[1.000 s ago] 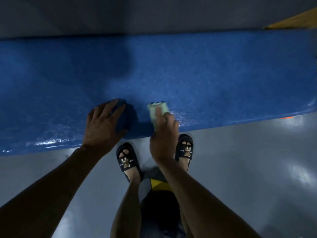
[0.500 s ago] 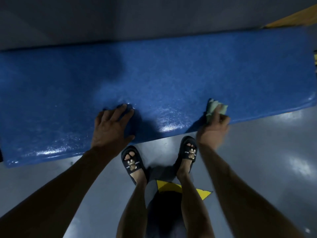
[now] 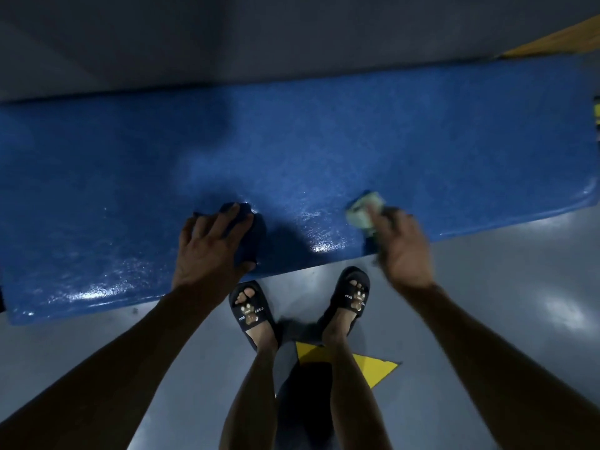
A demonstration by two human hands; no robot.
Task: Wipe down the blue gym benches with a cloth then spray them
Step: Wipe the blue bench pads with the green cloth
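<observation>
Blue counter [image 3: 324, 141] seen from above. Left grip [image 3: 211, 248] presses spread fingers on a dark blue cloth [image 3: 251, 237] at the counter's near edge. Blurred right grip [image 3: 402, 251] holds a pale green cloth [image 3: 363, 211] there too.

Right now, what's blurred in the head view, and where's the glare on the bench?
Head view: right hand and pale green cloth are motion-smeared, left hand sharp; glare streaks along the near edge of the blue bench; overall dim, bench bowed by the wide lens.
</observation>
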